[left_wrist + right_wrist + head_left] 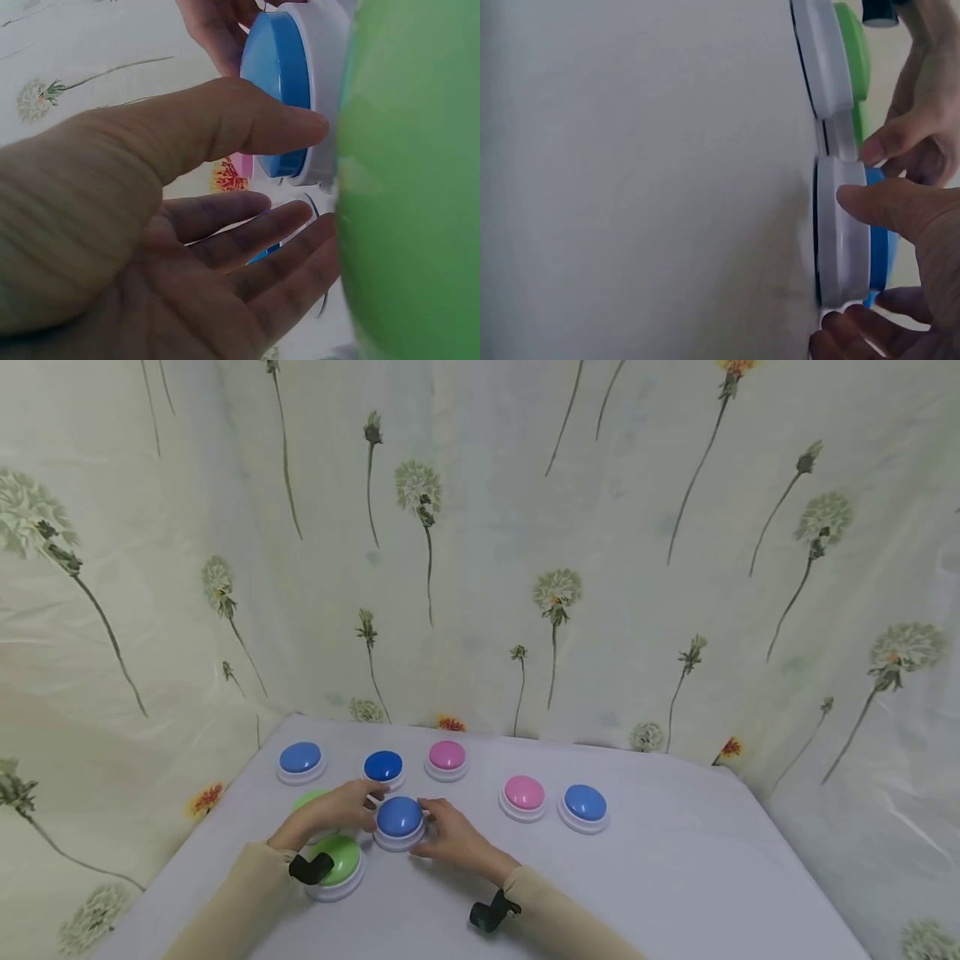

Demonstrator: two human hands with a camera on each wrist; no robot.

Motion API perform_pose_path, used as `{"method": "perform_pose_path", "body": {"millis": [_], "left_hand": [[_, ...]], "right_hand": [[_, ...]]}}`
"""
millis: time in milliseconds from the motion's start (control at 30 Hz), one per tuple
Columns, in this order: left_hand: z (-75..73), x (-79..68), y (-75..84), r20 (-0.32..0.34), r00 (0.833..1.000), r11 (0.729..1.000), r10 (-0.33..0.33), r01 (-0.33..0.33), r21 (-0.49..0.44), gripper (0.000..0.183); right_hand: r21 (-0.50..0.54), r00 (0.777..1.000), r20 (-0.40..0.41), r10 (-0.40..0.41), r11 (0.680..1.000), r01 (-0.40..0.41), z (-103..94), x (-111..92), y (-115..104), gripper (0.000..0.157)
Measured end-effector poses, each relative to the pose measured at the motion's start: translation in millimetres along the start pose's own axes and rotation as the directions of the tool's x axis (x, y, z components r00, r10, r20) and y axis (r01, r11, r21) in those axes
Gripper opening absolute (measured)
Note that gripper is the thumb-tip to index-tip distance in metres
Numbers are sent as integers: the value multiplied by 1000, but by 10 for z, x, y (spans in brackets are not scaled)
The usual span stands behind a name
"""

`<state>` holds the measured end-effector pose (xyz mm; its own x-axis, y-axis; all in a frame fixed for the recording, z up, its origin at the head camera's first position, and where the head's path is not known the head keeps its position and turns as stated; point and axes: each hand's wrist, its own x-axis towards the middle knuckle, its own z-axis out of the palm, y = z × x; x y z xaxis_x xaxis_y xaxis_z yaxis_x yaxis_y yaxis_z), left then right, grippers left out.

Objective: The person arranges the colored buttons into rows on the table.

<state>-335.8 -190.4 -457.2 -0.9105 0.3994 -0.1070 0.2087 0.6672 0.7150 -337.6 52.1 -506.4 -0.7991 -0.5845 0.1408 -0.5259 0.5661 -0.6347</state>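
Observation:
A round blue push button [399, 817] with a white base lies between the two hands on the white table [675, 877]. My right hand [459, 839] grips its right side, and in the right wrist view the thumb presses on the white base [844, 255] with the fingers curled round the far edge. From the left comes my left hand [341, 808], its thumb tip right at the base and its other fingers loosely extended in the left wrist view. Below the left wrist sits a green button [341, 857]. Another green button [310, 797] is partly hidden behind the left hand.
Behind the hands stand a dark blue button [383, 766], a pink one [447, 755] and, farther left, a blue one [300, 757]. To the right are a pink button [524, 792] and a blue button [585, 803]. A flower-printed curtain [480, 552] hangs along the table's back edge.

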Motion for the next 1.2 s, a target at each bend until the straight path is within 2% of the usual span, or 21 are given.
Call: {"method": "perform_pose_path", "body": {"millis": [167,267,500,900,1200], "left_hand": [[37,46,20,25,999,1000,-21,21,7,65],[47,53,35,30,1000,999,-8,7,32,63],[69,45,31,11,1000,1000,-27,27,9,67],[75,46,-41,14,999,999,34,-34,37,66],[21,6,1,11,997,997,75,-76,29,63]], "right_hand": [[-28,1000,-19,12,1000,-13,57,92,-46,73],[-37,1000,-25,14,999,-15,50,115,-47,71],[-8,1000,-29,9,1000,-9,50,131,-21,69],[8,999,-39,-5,1000,5,67,146,-1,66],[36,999,-52,-14,999,16,-33,124,-58,66]]}}
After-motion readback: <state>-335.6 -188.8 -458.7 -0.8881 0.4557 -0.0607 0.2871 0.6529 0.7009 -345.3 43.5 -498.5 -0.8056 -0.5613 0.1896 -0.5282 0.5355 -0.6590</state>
